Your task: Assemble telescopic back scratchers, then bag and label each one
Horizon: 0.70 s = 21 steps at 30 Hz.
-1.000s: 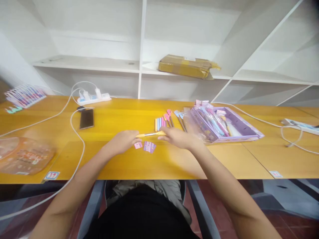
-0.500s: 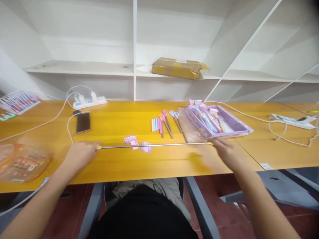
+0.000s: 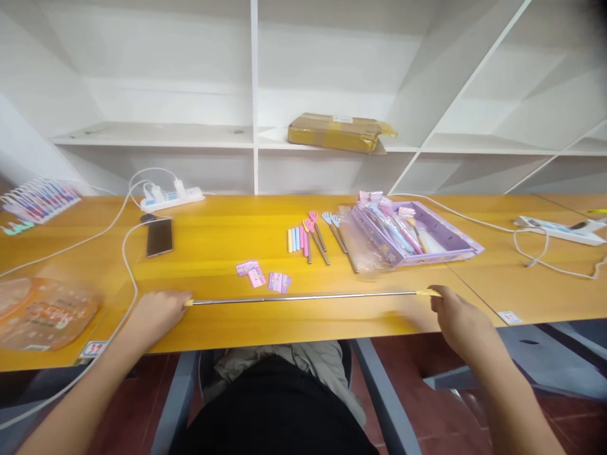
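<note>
A telescopic back scratcher (image 3: 303, 297) with a thin silver rod is stretched out level over the front of the table. Its yellow grip end is wrapped in my left hand (image 3: 159, 317), which is closed. At the other end, my right hand (image 3: 459, 321) pinches the yellow claw head. Just beyond the rod lie small pink and purple cards (image 3: 257, 277). Farther back are several pastel sleeves (image 3: 297, 240) in a row, beside short back scratchers with pink heads (image 3: 315, 235) and blue heads (image 3: 337, 230).
A purple tray (image 3: 450, 234) holds plastic-wrapped back scratchers, with clear plastic wrap by its left side. A phone (image 3: 160, 237), a power strip (image 3: 173, 198) and white cables lie left. An orange plastic bag (image 3: 52, 313) sits front left. A cardboard box (image 3: 332, 131) rests on the shelf.
Both hands have come down toward the table's front edge. My right hand has also moved right, and the rod between the hands now spans a greater length.
</note>
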### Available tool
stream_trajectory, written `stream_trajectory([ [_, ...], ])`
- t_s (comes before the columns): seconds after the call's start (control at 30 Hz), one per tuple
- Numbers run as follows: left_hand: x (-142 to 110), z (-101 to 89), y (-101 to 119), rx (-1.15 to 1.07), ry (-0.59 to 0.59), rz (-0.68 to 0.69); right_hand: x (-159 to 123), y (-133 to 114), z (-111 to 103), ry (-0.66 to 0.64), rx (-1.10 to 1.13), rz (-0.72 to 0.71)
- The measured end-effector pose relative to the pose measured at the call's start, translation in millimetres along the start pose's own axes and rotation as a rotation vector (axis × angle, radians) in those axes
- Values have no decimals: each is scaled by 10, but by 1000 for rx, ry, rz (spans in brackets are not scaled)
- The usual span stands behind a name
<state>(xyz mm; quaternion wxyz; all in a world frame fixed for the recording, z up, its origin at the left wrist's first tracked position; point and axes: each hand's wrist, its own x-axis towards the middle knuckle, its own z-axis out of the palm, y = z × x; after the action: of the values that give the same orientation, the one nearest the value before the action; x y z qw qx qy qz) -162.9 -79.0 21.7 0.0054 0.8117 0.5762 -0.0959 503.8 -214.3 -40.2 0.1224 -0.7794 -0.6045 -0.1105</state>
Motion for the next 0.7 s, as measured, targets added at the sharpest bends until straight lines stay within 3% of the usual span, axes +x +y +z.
stream_trajectory([
  [0.13,29,23,198,84,-45,36,29,-283,92,-13,-83,-138],
  [0.37,137,-120,695,98,19,69,164,-1217,317,71,-35,-460],
  [0.57,207,-191,860,102,1,60,225,-1443,251,176,79,-455],
  [0.7,211,-143,1192,34,-43,168,77,-1743,200,203,240,-626],
])
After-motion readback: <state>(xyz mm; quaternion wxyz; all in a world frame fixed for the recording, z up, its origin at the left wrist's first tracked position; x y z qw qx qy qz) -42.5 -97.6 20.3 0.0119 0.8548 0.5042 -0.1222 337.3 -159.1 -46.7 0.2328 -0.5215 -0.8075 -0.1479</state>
